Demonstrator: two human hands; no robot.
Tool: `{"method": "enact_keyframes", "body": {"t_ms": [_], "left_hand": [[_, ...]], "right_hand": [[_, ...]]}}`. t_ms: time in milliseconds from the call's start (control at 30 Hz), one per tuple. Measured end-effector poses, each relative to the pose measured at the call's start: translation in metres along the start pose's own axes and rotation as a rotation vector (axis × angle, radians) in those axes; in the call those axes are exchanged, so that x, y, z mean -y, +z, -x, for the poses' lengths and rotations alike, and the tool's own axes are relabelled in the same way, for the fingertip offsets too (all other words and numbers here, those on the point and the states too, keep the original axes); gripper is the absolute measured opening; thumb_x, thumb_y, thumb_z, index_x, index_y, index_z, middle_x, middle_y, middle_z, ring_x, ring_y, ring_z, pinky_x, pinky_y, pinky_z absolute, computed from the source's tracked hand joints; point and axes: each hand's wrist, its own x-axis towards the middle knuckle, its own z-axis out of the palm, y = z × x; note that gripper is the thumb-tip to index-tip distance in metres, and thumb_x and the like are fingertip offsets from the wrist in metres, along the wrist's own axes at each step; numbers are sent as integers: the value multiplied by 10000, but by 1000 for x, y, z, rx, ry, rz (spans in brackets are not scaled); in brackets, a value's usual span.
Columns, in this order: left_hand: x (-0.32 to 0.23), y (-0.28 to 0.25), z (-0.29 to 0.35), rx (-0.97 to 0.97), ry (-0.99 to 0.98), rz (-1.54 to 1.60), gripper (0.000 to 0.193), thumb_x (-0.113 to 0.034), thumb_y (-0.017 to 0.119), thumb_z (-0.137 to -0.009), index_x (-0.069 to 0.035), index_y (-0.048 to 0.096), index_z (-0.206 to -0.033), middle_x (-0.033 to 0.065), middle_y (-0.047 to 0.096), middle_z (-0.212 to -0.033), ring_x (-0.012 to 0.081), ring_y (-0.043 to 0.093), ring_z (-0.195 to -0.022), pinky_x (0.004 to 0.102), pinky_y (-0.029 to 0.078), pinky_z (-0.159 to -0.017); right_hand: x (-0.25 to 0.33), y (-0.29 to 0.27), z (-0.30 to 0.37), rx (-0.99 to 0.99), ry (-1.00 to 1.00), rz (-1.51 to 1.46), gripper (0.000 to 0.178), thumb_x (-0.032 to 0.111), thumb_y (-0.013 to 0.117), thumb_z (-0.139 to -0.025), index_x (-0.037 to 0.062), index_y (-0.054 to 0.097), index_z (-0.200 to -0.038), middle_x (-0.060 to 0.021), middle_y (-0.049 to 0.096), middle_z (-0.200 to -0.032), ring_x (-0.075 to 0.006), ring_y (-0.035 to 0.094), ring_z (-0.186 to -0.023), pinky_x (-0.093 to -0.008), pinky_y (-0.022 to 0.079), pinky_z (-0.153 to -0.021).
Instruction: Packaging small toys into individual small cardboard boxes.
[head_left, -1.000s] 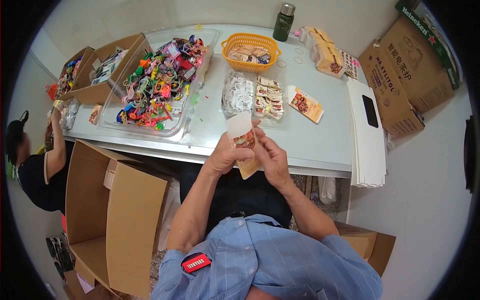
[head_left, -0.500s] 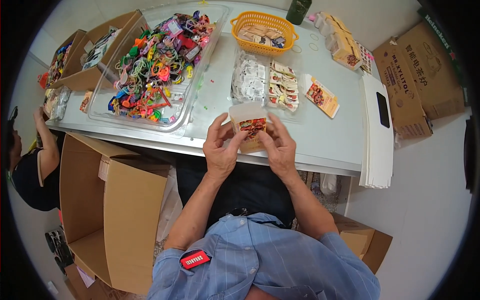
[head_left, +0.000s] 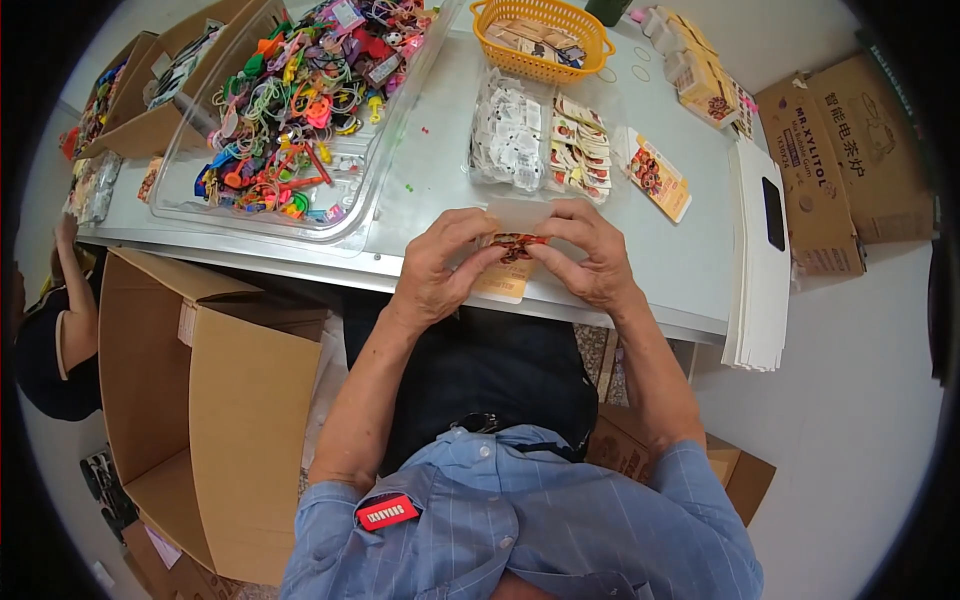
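My left hand point(head_left: 437, 268) and my right hand point(head_left: 590, 252) meet at the near edge of a grey table point(head_left: 420, 200). Together they pinch a small card point(head_left: 512, 262), orange-tan with a red and dark picture at its top and a clear flap above. My fingers cover both its sides. Just beyond my hands lie a clear bag of small white packets point(head_left: 506, 140), a bag of printed cards point(head_left: 581, 154) and a loose yellow card point(head_left: 655, 176).
A clear tray of colourful plastic trinkets point(head_left: 295, 110) sits at the left, an orange basket point(head_left: 541, 32) at the back. A stack of white sheets point(head_left: 763, 250) lies at right, brown cartons point(head_left: 850, 160) beyond. An open cardboard box point(head_left: 190, 400) stands below left, beside another person point(head_left: 55, 330).
The view has tipped down and closer. My hands have brought the card lower, to the table's near edge, and still hold it together.
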Motion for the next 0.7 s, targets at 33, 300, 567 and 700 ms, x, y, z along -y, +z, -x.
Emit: {"method": "enact_keyframes", "body": {"t_ms": [33, 300, 567, 700], "left_hand": [[-4, -3, -1, -1, -4, 1, 396, 25, 817, -799, -34, 685, -1168, 151, 716, -1095, 290, 718, -943, 345, 583, -823], [-22, -23, 0, 85, -164, 94, 244, -15, 768, -880, -23, 707, -1117, 148, 708, -1165, 196, 702, -952, 303, 575, -808], [-29, -15, 1, 2, -450, 529, 252, 5, 694, -932, -19, 711, -1183, 99, 685, -1190, 153, 690, -937, 252, 547, -809], [-16, -19, 1, 118, -252, 354, 277, -2, 717, -916, -35, 711, -1191, 109, 671, -1199, 160, 683, -976, 254, 544, -809]], "right_hand": [[2, -2, -2, 66, 8, 21, 309, -21, 809, -796, 73, 703, -1070, -151, 689, -1133, -270, 684, -997, -349, 545, -866], [15, 17, 4, -51, -25, -105, 302, -69, 789, -792, 51, 684, -1049, -151, 707, -1091, -279, 691, -1040, -368, 543, -895], [11, 14, 7, -13, 159, -359, 416, -97, 754, -814, 37, 696, -1203, -144, 671, -1198, -221, 645, -1075, -356, 519, -928], [13, 10, 3, 26, 115, -344, 306, -68, 767, -813, 55, 748, -1092, -149, 677, -1183, -225, 649, -1057, -349, 518, -908]]}}
